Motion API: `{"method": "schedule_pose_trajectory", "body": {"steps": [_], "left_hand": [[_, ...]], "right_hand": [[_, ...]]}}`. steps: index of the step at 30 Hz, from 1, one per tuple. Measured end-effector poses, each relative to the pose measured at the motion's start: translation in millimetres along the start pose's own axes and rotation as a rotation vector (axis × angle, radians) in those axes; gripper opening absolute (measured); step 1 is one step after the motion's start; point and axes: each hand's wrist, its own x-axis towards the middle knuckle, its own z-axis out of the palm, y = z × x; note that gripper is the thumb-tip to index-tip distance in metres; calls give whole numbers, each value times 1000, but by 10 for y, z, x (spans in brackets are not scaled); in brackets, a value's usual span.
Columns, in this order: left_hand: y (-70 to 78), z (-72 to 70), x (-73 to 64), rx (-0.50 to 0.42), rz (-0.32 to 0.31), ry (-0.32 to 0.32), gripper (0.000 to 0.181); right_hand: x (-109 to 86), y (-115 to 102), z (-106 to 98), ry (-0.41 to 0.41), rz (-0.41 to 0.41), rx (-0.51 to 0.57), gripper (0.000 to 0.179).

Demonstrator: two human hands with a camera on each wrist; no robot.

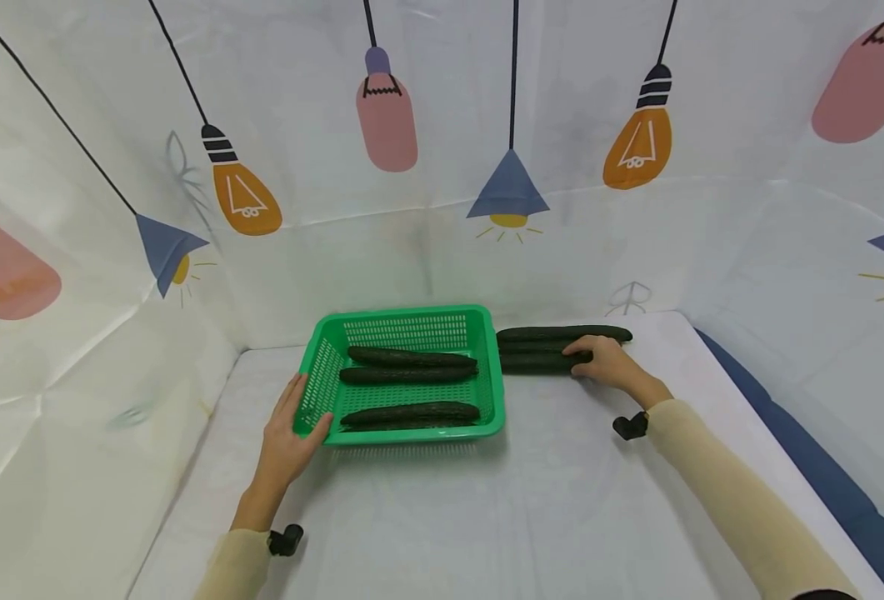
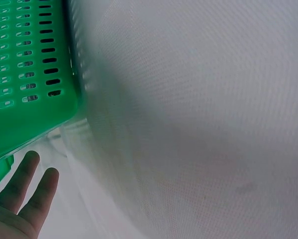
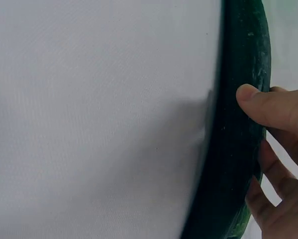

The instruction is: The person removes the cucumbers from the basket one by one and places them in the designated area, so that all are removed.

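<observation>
My left hand [image 1: 286, 442] rests against the left front corner of a green plastic basket [image 1: 496, 392], its fingers straight along the side and the thumb at the front rim. The left wrist view shows two extended fingers [image 2: 42, 199] by the basket's slotted wall [image 2: 32, 117]. Several dark green cucumbers [image 1: 410, 414] lie lengthwise inside. Right of the basket, more cucumbers [image 1: 572, 332] lie side by side on the table. My right hand [image 1: 608, 363] pinches the nearest one [image 3: 238, 124], thumb on the near side and fingers on the far side.
A white cloth covers the table [image 1: 442, 517]. Behind it and at both sides hang white sheets [image 1: 427, 242] printed with lamps and bulbs. Dark blue material [image 1: 794, 442] shows beyond the table's right edge.
</observation>
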Motion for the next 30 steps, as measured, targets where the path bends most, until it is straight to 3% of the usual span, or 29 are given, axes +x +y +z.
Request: {"method": "schedule_pose_trajectory", "body": {"steps": [17, 23, 30], "left_hand": [[15, -9, -6, -13, 0, -7, 81], [-5, -6, -16, -11, 7, 1, 81], [-16, -3, -12, -13, 20, 8, 81]], "right_hand": [[52, -74, -65, -13, -38, -76, 31], [95, -173, -116, -23, -40, -3, 40], [212, -475, -212, -32, -17, 112, 58]]}}
